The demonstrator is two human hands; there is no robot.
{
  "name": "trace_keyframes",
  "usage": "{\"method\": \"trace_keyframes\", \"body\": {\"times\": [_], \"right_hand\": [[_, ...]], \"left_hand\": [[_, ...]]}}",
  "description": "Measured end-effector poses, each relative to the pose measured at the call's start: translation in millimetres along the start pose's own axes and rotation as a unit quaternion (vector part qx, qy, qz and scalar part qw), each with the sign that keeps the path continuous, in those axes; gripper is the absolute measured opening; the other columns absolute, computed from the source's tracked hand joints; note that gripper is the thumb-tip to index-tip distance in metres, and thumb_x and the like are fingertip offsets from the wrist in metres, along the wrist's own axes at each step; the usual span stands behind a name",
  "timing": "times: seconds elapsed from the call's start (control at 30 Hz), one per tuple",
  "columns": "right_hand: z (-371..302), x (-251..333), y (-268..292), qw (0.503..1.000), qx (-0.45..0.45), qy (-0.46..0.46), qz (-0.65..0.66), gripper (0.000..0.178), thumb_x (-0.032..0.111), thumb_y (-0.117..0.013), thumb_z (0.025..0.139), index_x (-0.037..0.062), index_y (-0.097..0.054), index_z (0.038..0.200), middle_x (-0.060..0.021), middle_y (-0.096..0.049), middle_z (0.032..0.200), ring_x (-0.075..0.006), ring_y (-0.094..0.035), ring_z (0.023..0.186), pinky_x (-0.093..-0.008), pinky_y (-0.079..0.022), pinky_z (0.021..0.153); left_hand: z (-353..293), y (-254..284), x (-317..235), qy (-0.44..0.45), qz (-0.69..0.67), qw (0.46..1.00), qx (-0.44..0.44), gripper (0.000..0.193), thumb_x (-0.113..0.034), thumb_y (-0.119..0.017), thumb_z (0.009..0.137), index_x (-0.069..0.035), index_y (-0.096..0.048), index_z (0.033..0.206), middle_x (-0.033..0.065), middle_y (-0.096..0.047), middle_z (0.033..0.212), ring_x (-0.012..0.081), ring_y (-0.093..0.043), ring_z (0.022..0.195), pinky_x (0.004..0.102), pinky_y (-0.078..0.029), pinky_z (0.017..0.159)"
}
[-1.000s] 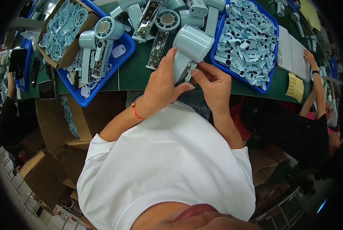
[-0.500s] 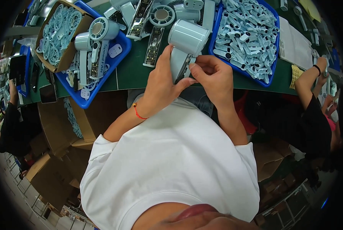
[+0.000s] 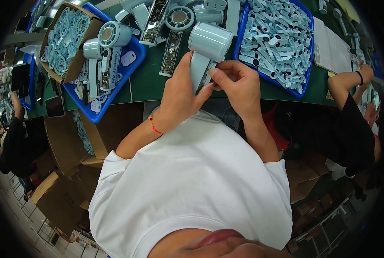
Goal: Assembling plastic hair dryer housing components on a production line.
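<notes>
Above the table's near edge I hold a light blue handheld fan (image 3: 210, 41), its round barrel head tilted up and away from me. My left hand (image 3: 180, 91) is wrapped round the handle from the left, thumb near its lower end. Fingers bent together, my right hand (image 3: 238, 87) pinches at the right side of the handle, where an open face shows inner parts. Whether a small piece is between those right fingertips is hidden. Just beyond lie a fan handle with a bare circuit board (image 3: 171, 52) and a fan with a round grille (image 3: 180, 18).
On the right stands a blue tray (image 3: 304, 79) heaped with small light blue parts. To the left, another blue tray (image 3: 98, 115) holds fans and a cardboard box (image 3: 78, 55) of ring parts. A phone (image 3: 54, 106) lies at the table edge. Co-workers sit on both sides.
My right thumb and fingers have shifted slightly along the handle's open side. The fan and my left hand have hardly moved. The right co-worker's arm has moved.
</notes>
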State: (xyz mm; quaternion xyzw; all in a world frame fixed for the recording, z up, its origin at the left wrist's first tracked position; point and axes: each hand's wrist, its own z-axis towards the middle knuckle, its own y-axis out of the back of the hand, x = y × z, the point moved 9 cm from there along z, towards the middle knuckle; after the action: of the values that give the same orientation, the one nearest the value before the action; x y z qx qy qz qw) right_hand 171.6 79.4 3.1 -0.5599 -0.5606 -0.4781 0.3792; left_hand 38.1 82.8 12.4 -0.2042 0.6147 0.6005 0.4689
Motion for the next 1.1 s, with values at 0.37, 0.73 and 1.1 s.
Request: {"method": "trace_keyframes", "body": {"times": [0.37,0.73,1.1], "right_hand": [[1,-2,2,0.999,-0.003,0.019,-0.044,0.024,0.011,-0.068,0.081,-0.0085,-0.062,0.094,-0.0106,-0.066,0.077,-0.0119,-0.063,0.066,-0.0227,-0.053,0.059],[0,-1,-1,0.998,-0.006,0.012,-0.062,0.023,0.012,-0.069,0.081,-0.0068,-0.063,0.093,-0.0098,-0.066,0.077,-0.0122,-0.064,0.066,-0.0224,-0.052,0.059],[0,-17,-22,0.979,0.144,0.013,0.147,0.063,0.037,-0.071,0.079,0.0012,-0.045,0.124,-0.0085,-0.056,0.11,-0.0146,-0.055,0.098,-0.0268,-0.046,0.08]], "left_hand": [[3,-2,-1,-0.006,-0.017,0.999,0.026,0.08,-0.015,-0.074,0.073,0.004,-0.024,0.133,0.0276,-0.052,0.112,0.0427,-0.058,0.091,0.0424,-0.05,0.074],[1,-1,6,0.047,-0.004,0.999,0.012,0.069,-0.012,-0.07,0.074,0.004,-0.031,0.129,0.0208,-0.059,0.1,0.0339,-0.063,0.085,0.0375,-0.05,0.073],[0,-6,2,0.06,-0.173,0.979,0.092,0.063,-0.018,-0.062,0.078,0.005,-0.032,0.128,0.025,-0.059,0.098,0.0336,-0.063,0.084,0.0375,-0.049,0.074]]}}
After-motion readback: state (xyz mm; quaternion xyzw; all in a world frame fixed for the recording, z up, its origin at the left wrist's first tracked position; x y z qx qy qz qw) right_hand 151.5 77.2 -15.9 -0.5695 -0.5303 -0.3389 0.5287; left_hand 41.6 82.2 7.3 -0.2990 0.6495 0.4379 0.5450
